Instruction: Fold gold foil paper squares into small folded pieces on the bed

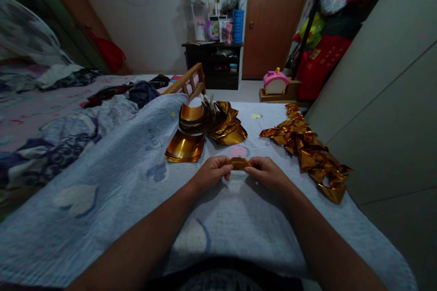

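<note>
Between my two hands is a small folded piece of gold foil paper (239, 163), held just above the blanket. My left hand (214, 170) pinches its left end, and my right hand (265, 170) pinches the right end, thumbs toward me. Beyond my hands lies a fanned stack of gold foil sheets (186, 146), some curled upward. To the right, a long pile of folded gold foil pieces (309, 150) stretches along the blanket's right side.
A pale blue blanket (129, 200) with heart shapes covers the surface before me. Rumpled clothes (116, 109) lie at the left, near a wooden rail (184, 79). A grey cabinet (382, 95) borders the right. A pink toy (276, 82) stands beyond the far edge.
</note>
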Demonstrator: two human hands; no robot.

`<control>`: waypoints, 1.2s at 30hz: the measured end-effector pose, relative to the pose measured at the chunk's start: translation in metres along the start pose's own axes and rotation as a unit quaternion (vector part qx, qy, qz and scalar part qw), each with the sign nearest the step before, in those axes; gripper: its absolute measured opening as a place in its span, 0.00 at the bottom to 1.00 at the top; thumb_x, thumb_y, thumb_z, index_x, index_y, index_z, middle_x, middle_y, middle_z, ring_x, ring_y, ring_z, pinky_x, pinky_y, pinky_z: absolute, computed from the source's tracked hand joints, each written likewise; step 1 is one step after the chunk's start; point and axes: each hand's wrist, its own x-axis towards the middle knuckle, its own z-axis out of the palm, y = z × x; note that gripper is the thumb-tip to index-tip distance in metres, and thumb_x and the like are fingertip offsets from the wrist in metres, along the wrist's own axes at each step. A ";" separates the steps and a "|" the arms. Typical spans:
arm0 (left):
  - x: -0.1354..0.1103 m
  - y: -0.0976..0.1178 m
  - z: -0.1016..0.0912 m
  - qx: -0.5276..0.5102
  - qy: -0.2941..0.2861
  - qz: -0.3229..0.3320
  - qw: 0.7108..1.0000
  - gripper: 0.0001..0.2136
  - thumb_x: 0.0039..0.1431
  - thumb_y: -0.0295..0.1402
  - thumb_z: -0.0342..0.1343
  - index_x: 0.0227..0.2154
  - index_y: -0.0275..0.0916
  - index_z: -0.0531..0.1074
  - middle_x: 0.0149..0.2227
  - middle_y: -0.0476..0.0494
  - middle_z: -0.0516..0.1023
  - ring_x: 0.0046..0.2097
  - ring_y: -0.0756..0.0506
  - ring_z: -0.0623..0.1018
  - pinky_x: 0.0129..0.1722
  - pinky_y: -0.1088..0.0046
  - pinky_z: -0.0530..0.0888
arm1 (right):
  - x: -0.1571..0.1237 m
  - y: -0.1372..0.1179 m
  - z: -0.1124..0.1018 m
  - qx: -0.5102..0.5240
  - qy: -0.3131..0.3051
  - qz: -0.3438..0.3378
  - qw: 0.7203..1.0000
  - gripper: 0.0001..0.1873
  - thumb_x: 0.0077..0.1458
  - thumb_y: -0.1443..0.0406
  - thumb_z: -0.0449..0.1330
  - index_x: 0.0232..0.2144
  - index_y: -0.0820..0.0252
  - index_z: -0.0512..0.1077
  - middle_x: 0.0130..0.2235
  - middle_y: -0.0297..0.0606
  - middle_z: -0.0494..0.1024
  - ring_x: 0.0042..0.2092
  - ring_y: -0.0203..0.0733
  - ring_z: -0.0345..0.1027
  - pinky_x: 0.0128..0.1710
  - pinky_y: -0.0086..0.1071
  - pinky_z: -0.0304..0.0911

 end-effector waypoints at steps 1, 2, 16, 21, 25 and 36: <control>0.000 -0.001 0.000 0.000 0.001 0.000 1.000 0.12 0.57 0.40 0.58 0.25 0.37 0.71 0.22 0.51 0.69 0.25 0.52 0.64 0.30 0.74 0.61 | 0.000 0.000 -0.001 -0.001 -0.001 -0.002 1.000 0.14 0.55 0.56 0.59 0.26 0.60 0.69 0.22 0.29 0.63 0.24 0.33 0.54 0.25 0.29 0.49; 0.000 -0.002 -0.001 -0.003 0.003 -0.002 1.000 0.12 0.57 0.40 0.59 0.25 0.37 0.71 0.22 0.51 0.69 0.25 0.52 0.64 0.30 0.74 0.61 | 0.000 0.000 -0.001 -0.002 -0.004 -0.006 1.000 0.13 0.55 0.56 0.58 0.26 0.60 0.70 0.23 0.29 0.63 0.25 0.33 0.54 0.25 0.29 0.49; 0.003 -0.003 -0.002 -0.017 -0.001 -0.036 0.999 0.11 0.55 0.40 0.59 0.27 0.36 0.72 0.20 0.52 0.69 0.22 0.53 0.61 0.25 0.76 0.58 | -0.005 -0.003 -0.012 0.023 -0.075 -0.014 0.997 0.12 0.58 0.61 0.57 0.27 0.61 0.74 0.23 0.31 0.65 0.25 0.34 0.54 0.27 0.29 0.50; 0.001 -0.001 -0.002 -0.017 -0.013 -0.046 0.999 0.12 0.53 0.41 0.61 0.25 0.37 0.71 0.20 0.51 0.70 0.22 0.53 0.62 0.24 0.76 0.58 | -0.004 0.001 -0.010 0.070 -0.094 -0.019 0.993 0.14 0.54 0.56 0.63 0.37 0.61 0.75 0.31 0.35 0.73 0.31 0.36 0.62 0.29 0.29 0.56; 0.001 -0.004 -0.001 0.007 -0.041 -0.040 0.998 0.13 0.54 0.42 0.60 0.26 0.36 0.71 0.21 0.51 0.70 0.23 0.53 0.64 0.25 0.76 0.58 | -0.001 0.000 0.002 0.068 -0.045 -0.039 0.996 0.17 0.54 0.52 0.64 0.34 0.61 0.72 0.31 0.34 0.71 0.30 0.35 0.60 0.29 0.28 0.55; -0.001 0.002 0.007 0.100 -0.032 0.021 0.994 0.15 0.61 0.43 0.56 0.31 0.35 0.76 0.24 0.50 0.70 0.26 0.51 0.67 0.26 0.76 0.62 | 0.003 -0.006 0.019 0.037 0.004 -0.044 0.998 0.14 0.55 0.56 0.59 0.26 0.60 0.69 0.25 0.30 0.66 0.28 0.34 0.57 0.28 0.29 0.52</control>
